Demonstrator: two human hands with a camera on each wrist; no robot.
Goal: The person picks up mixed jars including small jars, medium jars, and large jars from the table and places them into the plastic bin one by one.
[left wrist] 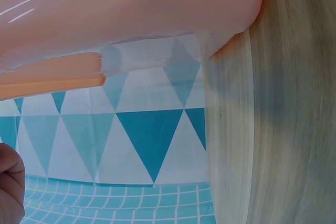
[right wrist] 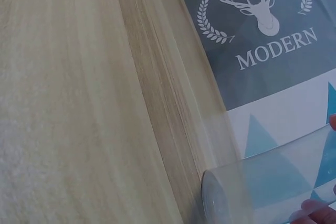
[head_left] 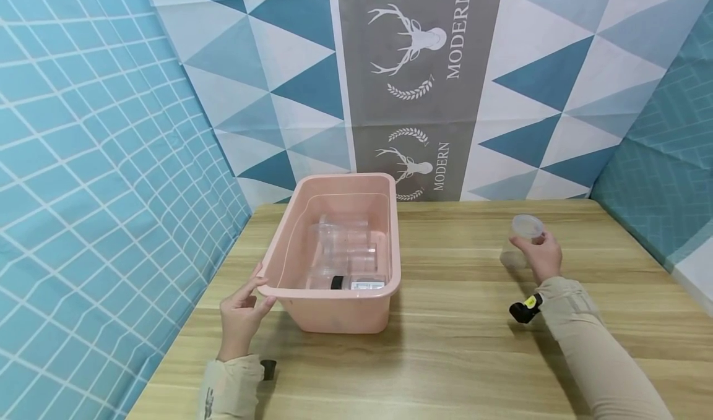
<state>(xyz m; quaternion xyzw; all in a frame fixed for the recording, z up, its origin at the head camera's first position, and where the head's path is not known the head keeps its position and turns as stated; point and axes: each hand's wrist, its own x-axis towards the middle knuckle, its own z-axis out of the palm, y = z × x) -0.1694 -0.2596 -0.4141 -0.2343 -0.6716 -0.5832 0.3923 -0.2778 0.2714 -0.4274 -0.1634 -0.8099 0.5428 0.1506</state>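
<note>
A pink plastic tub (head_left: 345,315) stands at the left of the table, holding several clear plastic containers (head_left: 345,237) that lie on their sides. One container in it has a black cap (head_left: 337,282) and a white label. My left hand (head_left: 242,313) grips the tub's near left corner by the rim. Away to the right, my right hand (head_left: 543,256) holds an upright clear plastic jar (head_left: 514,259) with a pale round top, thumb and fingers on either side. In the right wrist view, the jar's base (right wrist: 212,200) is close to the tabletop; contact I cannot tell.
The wood-grain table (head_left: 457,346) ends at the back against a patterned cloth (head_left: 412,98). A blue grid cloth (head_left: 100,160) hangs along the left side, and a teal cloth (head_left: 668,160) on the right. Black wrist devices (head_left: 525,309) sit below both hands.
</note>
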